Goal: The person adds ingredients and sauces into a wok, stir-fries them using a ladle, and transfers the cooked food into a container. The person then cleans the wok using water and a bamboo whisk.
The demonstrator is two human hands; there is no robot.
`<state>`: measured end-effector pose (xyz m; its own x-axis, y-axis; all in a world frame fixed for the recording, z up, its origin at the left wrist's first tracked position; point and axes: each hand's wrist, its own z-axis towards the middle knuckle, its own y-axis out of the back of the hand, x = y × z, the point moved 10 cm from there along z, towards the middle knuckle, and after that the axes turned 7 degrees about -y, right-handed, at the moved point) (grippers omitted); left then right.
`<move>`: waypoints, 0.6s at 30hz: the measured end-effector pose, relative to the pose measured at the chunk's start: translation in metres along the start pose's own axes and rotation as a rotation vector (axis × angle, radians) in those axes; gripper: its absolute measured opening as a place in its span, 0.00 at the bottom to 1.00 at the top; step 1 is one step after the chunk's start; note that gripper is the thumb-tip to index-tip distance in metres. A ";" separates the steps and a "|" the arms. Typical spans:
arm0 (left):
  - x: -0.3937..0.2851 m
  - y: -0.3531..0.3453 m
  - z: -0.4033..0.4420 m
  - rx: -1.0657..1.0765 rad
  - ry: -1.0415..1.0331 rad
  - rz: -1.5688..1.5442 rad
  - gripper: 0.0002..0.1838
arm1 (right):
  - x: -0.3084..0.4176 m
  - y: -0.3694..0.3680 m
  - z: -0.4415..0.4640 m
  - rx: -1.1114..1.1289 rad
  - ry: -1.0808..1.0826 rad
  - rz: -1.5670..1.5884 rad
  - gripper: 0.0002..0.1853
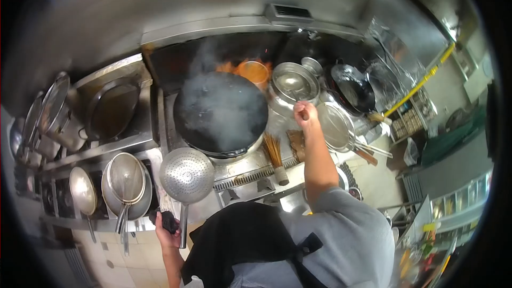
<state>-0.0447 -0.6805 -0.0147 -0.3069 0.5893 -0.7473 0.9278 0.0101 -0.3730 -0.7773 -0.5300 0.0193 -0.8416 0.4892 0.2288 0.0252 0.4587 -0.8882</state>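
My left hand [168, 233] is closed around a bunched black cloth [169, 222], low at the left. Beside it runs the handle of a large perforated skimmer [186, 175], whose bowl rests near the wok. My right hand [304, 114] is a fist at the near side of a metal pot [294, 69]; it seems to grip a ladle [292, 84] dipping into the pot, though most of the handle is hidden. Left of the pot, a big black wok [221, 114] sits on the stove with smoke rising from it.
Flames [228, 68] burn behind the wok, by an orange-lit round container [253, 73]. A bamboo brush [274, 154] lies right of the wok. A mesh strainer [335, 125] and a second wok [352, 88] stand at right. Strainers [127, 176] and a ladle [83, 191] occupy the left.
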 end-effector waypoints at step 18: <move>-0.034 0.031 0.002 -0.037 -0.136 -0.116 0.22 | -0.064 -0.101 0.013 -0.615 0.304 -1.744 0.37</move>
<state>-0.0061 -0.7018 -0.0013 -0.4359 0.4680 -0.7688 0.8909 0.1032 -0.4423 -0.7331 -0.6167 0.0892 -0.0209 -0.6960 0.7177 -0.4216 0.6571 0.6249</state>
